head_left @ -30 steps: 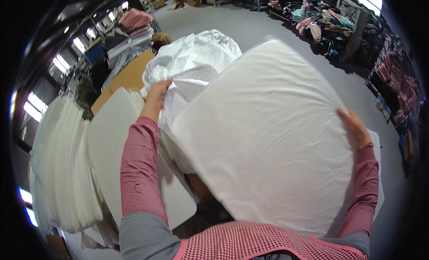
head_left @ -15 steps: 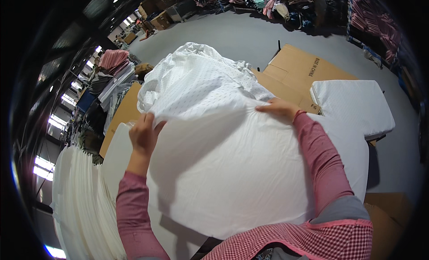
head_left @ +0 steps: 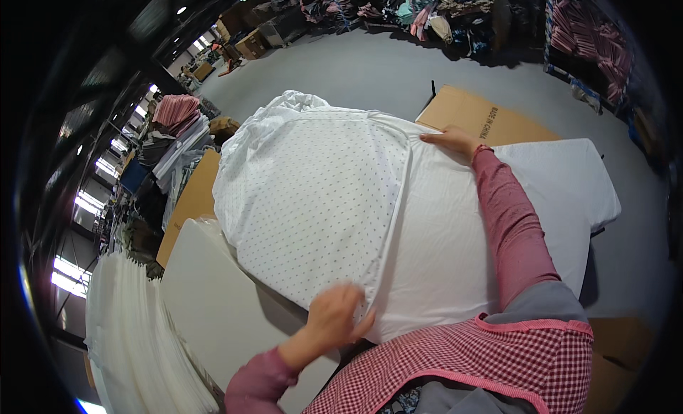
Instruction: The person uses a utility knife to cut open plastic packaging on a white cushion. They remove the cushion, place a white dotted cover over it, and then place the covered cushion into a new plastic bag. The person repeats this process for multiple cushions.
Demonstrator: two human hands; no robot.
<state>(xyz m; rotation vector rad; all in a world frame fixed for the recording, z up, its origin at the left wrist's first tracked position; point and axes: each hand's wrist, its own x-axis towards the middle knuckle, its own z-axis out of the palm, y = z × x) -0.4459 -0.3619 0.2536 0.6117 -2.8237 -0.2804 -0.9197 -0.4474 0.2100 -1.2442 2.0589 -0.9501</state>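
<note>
A white fabric cover with small dark dots (head_left: 313, 200) lies spread over the left part of a broad, plain white padded piece (head_left: 445, 236) in front of me. Its far left end is bunched in loose folds. At the far side, my right hand (head_left: 455, 140) pinches the cover's edge between thumb and fingers. My left hand (head_left: 336, 316), smeared by motion, is at the near end of that same edge, close to my body. Whether its fingers grip the cloth cannot be made out.
Another white pad (head_left: 576, 179) sticks out at the right. Flattened brown cardboard (head_left: 491, 118) lies behind the work. To the left stand a smooth off-white panel (head_left: 220, 300) and a stack of thin white sheets (head_left: 135, 328). Bundled cloth (head_left: 174, 111) is piled farther back.
The dotted cover's edge has been turned over and laid flatter on the padded piece. My left hand has swung down and right toward my body; my right hand has moved slightly farther away.
</note>
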